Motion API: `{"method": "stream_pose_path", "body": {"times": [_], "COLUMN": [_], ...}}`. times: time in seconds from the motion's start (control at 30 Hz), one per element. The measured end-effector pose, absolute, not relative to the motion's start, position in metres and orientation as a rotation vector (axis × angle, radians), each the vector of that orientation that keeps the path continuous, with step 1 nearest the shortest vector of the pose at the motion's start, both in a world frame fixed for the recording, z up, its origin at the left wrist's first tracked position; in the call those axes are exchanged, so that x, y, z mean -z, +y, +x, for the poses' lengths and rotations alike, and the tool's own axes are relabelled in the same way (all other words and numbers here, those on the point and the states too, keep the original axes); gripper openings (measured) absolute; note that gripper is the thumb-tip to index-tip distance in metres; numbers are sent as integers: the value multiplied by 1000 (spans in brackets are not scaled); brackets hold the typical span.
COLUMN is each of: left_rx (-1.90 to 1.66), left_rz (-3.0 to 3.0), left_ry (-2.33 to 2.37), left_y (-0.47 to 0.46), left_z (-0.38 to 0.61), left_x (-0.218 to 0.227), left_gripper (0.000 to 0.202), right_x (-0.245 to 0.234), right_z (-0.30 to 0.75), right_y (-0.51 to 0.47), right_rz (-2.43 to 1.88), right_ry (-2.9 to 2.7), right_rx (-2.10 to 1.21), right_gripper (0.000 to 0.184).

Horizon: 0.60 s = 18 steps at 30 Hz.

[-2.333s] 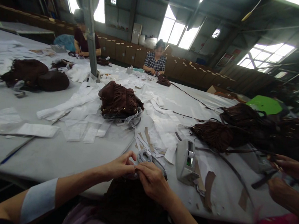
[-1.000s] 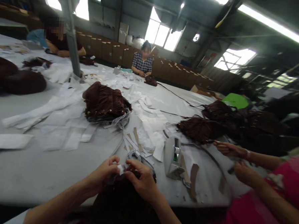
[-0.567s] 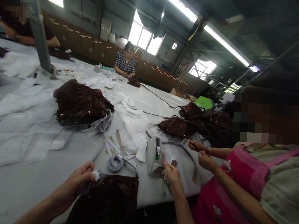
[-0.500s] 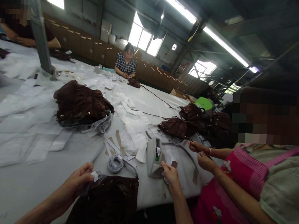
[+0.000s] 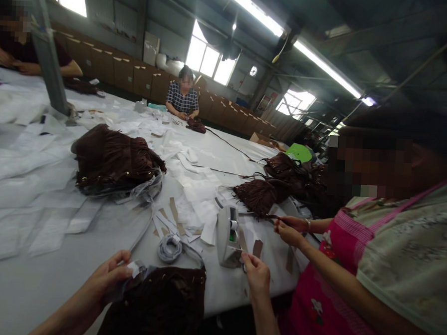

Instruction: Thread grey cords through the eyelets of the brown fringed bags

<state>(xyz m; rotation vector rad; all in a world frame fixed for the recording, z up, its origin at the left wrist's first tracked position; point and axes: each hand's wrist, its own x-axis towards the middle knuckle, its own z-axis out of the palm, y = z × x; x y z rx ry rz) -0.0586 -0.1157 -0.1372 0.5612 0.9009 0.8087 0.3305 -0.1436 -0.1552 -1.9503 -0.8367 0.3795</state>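
Observation:
In the head view, my left hand (image 5: 115, 277) is closed on clear plastic wrap (image 5: 140, 269) with a small white piece at the fingertips. The plastic lies against the top edge of a dark brown bag (image 5: 167, 297) at the table's front edge. My right hand (image 5: 256, 275) pinches at the front of a grey tape dispenser (image 5: 225, 237); a thin strip of tape (image 5: 237, 249) seems to run from the dispenser to the fingertips. Behind the bag lies a coiled strap (image 5: 170, 248) in grey-looking wrapping.
A fringed brown bag (image 5: 115, 157) sits at left among white paper sheets (image 5: 51, 223). More brown bags (image 5: 259, 192) lie at right. A co-worker in a pink apron (image 5: 314, 292) handles a dark strap close by my right. A metal post (image 5: 51, 53) stands at far left.
The view has shifted a little to the right. My right fingertips have come slightly away from the dispenser's front. The apron-wearing co-worker's hands have moved left.

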Motion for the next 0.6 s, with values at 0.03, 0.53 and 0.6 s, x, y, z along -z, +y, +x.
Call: {"method": "stream_pose_path", "body": {"times": [0.03,0.53,0.6], "left_rx": [-803,-921,-938], "left_rz": [564,666,709], "left_ry": [912,855,851], "left_y": [-116,-119,-121], "left_z": [-59,-44,-40], "left_x": [136,127,125], "left_gripper": [43,38,37], "right_x": [159,146,124], "right_z": [328,218,179], "right_y": [-147,-178,-178], "right_rz": [-1962,-1715,-1512], "right_ry": [-833,-1144,-1239], "right_rx": [-394,-930,-1122], "right_gripper": [54,40,33]}}
